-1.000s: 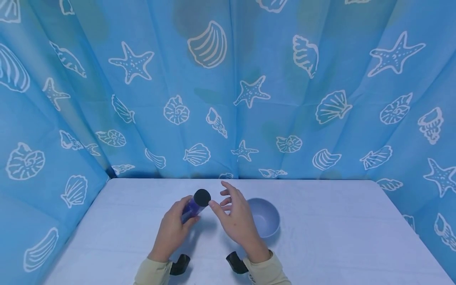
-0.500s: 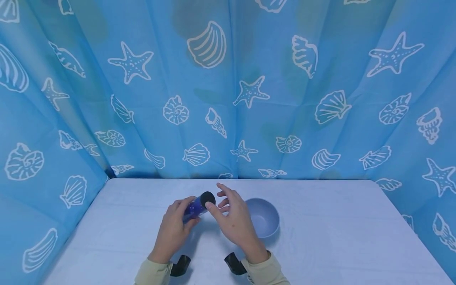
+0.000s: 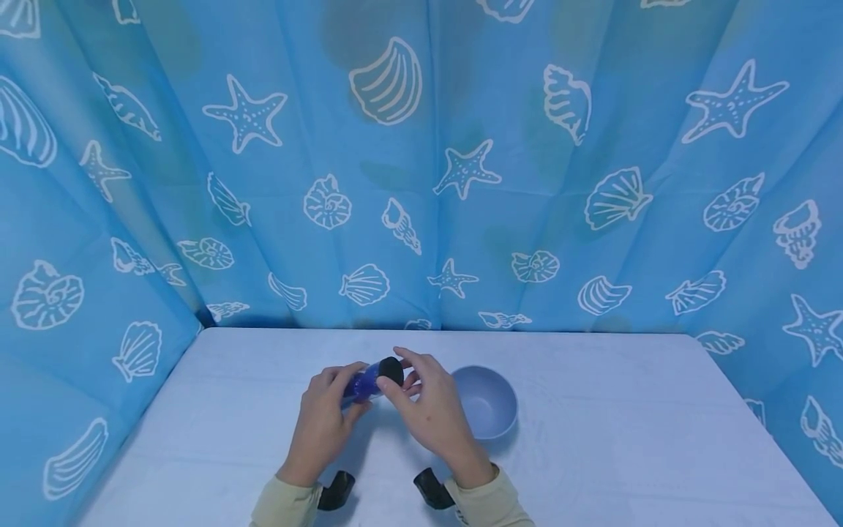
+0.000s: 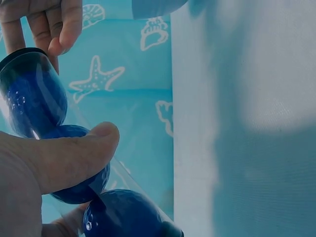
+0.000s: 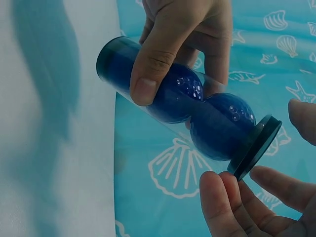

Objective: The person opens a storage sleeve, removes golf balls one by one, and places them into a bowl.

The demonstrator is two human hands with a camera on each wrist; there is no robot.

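Counted, at the near edge, two pale sleeves, a left sleeve (image 3: pixel 286 501) and a right sleeve (image 3: pixel 495 501). Noted two black wrist pieces, left (image 3: pixel 337 490) and right (image 3: pixel 433 489), just inside the sleeves. Found two hands beyond these. Saw the left hand (image 3: pixel 323 417) gripping one clear tube (image 3: pixel 365 382), with thumb on the near side and fingers over the far side. Saw the right hand (image 3: pixel 435 417) loosely open around the right end of the tube, with one digit standing clear in the right wrist view and other fingertips at the rim of one dark cap (image 3: pixel 393 370). Could not tell touching from merely near there. Placed the tube between both hands, above the table, tilted, with the capped end higher and to the right. Counted at least three blue balls (image 5: pixel 222 123) in a row inside, partly covered by the left thumb. Found one blue-grey bowl (image 3: pixel 500 399) upright on the table, just right of the right hand and partly hidden by it. Counted one white-covered table (image 3: pixel 626 424) underneath. Reached, farthest, a blue curtain (image 3: pixel 290 146) printed with white shells and starfish.
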